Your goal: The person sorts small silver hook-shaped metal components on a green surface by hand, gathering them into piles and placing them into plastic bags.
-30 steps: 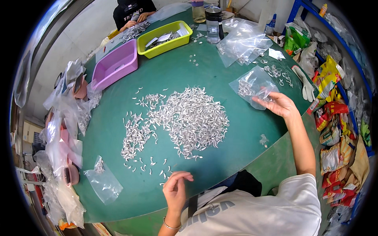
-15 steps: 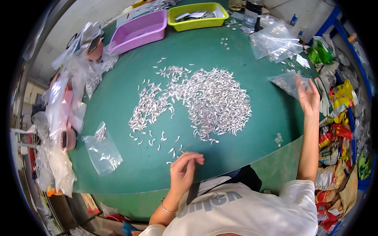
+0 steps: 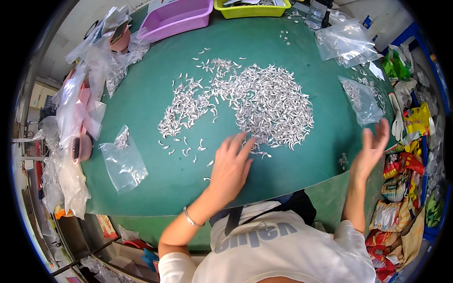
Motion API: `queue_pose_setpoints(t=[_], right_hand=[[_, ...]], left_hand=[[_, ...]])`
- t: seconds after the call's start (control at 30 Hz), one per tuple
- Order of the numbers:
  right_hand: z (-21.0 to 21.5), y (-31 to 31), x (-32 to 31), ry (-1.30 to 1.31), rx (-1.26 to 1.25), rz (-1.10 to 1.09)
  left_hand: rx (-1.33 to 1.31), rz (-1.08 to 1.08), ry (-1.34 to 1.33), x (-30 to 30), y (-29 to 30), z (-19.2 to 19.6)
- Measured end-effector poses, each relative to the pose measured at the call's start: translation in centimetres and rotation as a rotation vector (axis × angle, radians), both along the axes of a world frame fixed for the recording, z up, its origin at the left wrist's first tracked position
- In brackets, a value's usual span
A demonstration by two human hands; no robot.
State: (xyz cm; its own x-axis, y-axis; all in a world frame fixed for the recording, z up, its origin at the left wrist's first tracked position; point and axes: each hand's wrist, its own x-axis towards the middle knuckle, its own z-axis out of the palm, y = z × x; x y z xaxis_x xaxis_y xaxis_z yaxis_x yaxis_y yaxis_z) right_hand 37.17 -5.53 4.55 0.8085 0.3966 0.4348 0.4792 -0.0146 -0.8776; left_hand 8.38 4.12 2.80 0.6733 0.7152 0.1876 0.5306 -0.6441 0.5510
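Left hand, loosely spread, by the pile at seven o'clock: a light touch should scatter less; right hand, well apart, splayed near the bag, three o'clock

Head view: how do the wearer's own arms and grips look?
The left grip and right grip are ungloved. Short white sleeves leave both forearms uncovered. A thin silver-coloured bangle circles the left wrist; none shows on the right.
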Motion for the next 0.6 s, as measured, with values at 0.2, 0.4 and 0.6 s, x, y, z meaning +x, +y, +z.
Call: queue_pose_setpoints(t=[0.2, 0.4, 0.6], right_hand=[[-3.1, 3.9, -4.2, -0.507, -0.741, 0.748], [-4.4, 3.3, -8.3, -0.564, -0.625, 0.72], [-3.3, 2.7, -10.7, -0.617, -0.561, 0.843]], left_hand=[[0.254, -0.176, 0.099, 5.2, 2.8, -2.5], [0.206, -0.203, 0.14, 3.4, 3.3, -3.3], [0.197, -0.157, 0.171, 0.0, 2.8, -2.9]])
